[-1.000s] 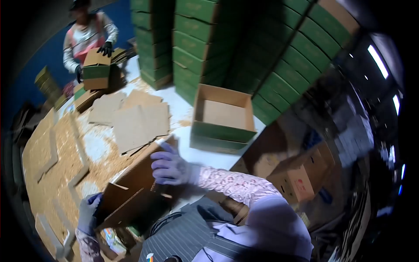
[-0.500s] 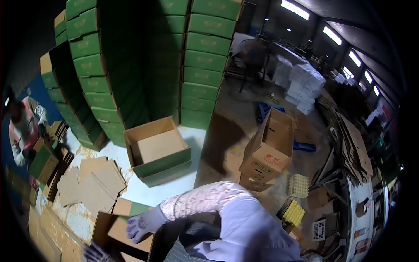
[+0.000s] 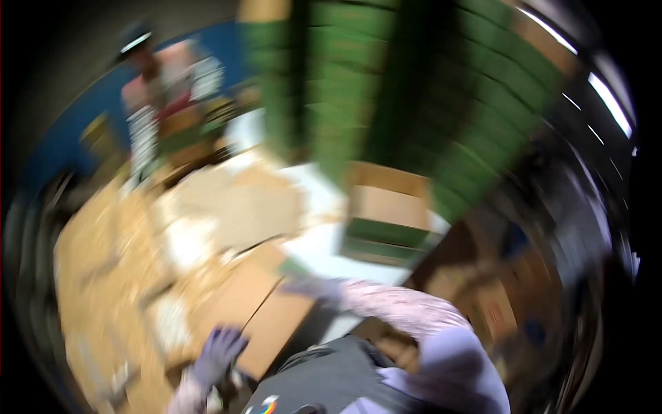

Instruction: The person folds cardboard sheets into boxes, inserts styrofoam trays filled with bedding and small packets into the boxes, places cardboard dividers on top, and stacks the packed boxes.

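Head view: box (image 3: 276,328) looks light, stiff; best held by opposite sides. Left hand (image 3: 218,353), fingers apart; right hand (image 3: 316,288), too blurred to tell.

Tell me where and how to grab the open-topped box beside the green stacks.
Best take the open-topped box by its left and right walls, coming from above on the near side: fingers inside the rim, thumbs outside. Its top gapes upward, so the rims look easy to hook, while the green stacks crowd its far side.
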A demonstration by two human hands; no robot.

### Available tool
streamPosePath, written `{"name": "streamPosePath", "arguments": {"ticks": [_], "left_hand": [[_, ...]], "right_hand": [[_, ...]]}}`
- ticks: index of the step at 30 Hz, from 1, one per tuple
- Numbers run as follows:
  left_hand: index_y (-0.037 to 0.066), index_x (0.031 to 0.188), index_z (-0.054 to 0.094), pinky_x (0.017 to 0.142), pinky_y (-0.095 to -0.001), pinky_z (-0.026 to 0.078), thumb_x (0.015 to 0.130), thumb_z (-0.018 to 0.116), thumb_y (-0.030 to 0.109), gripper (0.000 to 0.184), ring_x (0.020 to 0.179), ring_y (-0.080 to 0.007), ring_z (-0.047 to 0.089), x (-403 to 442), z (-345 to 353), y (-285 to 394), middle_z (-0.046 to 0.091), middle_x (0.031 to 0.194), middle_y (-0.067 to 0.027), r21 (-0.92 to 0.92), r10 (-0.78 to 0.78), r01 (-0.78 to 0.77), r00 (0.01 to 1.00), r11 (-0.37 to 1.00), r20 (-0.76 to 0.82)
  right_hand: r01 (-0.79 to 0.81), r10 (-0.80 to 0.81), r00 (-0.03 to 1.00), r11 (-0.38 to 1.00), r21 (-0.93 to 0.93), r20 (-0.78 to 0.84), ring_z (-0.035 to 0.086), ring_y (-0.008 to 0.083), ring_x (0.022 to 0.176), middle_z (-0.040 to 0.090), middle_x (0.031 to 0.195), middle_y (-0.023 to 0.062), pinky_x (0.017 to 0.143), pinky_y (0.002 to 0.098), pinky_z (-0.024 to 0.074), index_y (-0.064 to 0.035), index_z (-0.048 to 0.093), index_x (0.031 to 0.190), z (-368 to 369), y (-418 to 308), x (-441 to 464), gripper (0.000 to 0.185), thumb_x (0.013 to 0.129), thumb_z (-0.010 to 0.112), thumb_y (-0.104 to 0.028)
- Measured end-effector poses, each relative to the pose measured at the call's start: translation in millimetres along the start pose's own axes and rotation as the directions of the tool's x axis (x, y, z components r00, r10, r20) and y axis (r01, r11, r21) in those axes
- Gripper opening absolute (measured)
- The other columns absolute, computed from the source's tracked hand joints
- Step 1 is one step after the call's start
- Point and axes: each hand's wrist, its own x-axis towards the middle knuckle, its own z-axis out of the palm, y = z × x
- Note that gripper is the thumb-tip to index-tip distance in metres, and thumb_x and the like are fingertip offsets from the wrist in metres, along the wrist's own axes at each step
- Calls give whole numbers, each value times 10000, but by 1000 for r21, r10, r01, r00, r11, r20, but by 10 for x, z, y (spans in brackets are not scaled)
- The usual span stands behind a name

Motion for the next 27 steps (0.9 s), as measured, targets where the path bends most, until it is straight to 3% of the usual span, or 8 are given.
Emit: {"name": "streamPosePath", "arguments": {"ticks": [2, 4, 7, 10, 12, 18, 22, 27], "left_hand": [[66, 1308, 528, 1085, -428, 375, 792, 563, 143, 522, 1228, -302, 517, 2, -42, -317, 564, 1278, -137, -214, -163, 117, 964, 970, -209], [-18, 1185, 591, 948, -433, 483, 873, 551, 152, 358, 1070, -360, 613, -61, 286, -339, 649, 1133, -200, -866, -810, 224, 512, 448, -287], [-39, 1184, 586, 802, -474, 511, 1011, 354, 278, 429, 904, -394, 655, 85, 1156, -482, 649, 1045, -253, -778, -977, 593, 170, 205, -128], [4, 1331, 489, 980, -458, 444, 1010, 344, 444, 564, 1067, -398, 614, 18, 1441, -273, 606, 1190, -274, -706, -942, 703, 171, -88, 288], [-22, 1353, 450, 1036, -439, 404, 990, 450, 411, 566, 1220, -377, 517, -263, 766, -56, 505, 1343, -261, -633, -986, 756, 145, 166, -85], [-82, 1375, 383, 1126, -480, 272, 986, 487, 401, 628, 1342, -454, 321, -2842, 741, -1118, 341, 1420, -326, -758, -471, 560, -796, -336, -380], [38, 1506, 212, 1144, -586, 118, 965, 309, 604, 788, 1400, -529, 166, -3402, 1114, -1719, 161, 1526, -337, -554, -381, 292, -923, -780, 49], [37, 1512, 169, 1051, -673, 265, 974, 472, 329, 683, 1347, -569, 252, -3033, 1369, -2326, 117, 1529, -343, -833, -421, 338, -896, -438, -142]], "right_hand": [[-118, 107, 974, 992, 46, 201, 462, 206, 1279, 525, 1369, 86, 1084, 371, 341, -39, 445, 1419, -377, -732, -185, 684, 919, 575, -486], [2, -35, 994, 957, 290, 108, 432, 218, 1310, 467, 1405, 142, 1137, 351, 265, -29, 392, 1451, -356, -1315, -32, 654, 927, 562, -382], [203, -203, 979, 973, -112, 13, 522, 129, 1043, 568, 1189, 15, 931, 272, 416, -63, 552, 1263, -229, -1147, 436, 406, 972, 536, -346], [14, -31, 995, 983, -184, -92, 578, 112, 914, 648, 961, 30, 802, 260, 457, -54, 614, 1095, -383, -98, 889, 291, 1018, 494, -307], [68, -86, 991, 982, -179, -98, 576, 136, 897, 648, 971, 45, 816, 274, 457, -31, 621, 1089, -433, 168, 957, 283, 1015, 492, -271], [-27, -26, 983, 958, -287, -182, 541, 164, 1019, 615, 1090, 68, 922, 291, 419, 9, 599, 1146, 25, -376, 631, 320, 1020, 460, -250], [-33, -19, 971, 977, -211, -240, 539, 131, 892, 618, 966, 43, 828, 279, 441, -11, 621, 1038, -17, -307, 721, 289, 1011, 479, -262], [-154, 121, 968, 978, -142, -220, 559, 186, 951, 627, 1008, 81, 907, 310, 437, 1, 617, 1064, 163, -586, 596, 285, 1023, 428, -208]]}}
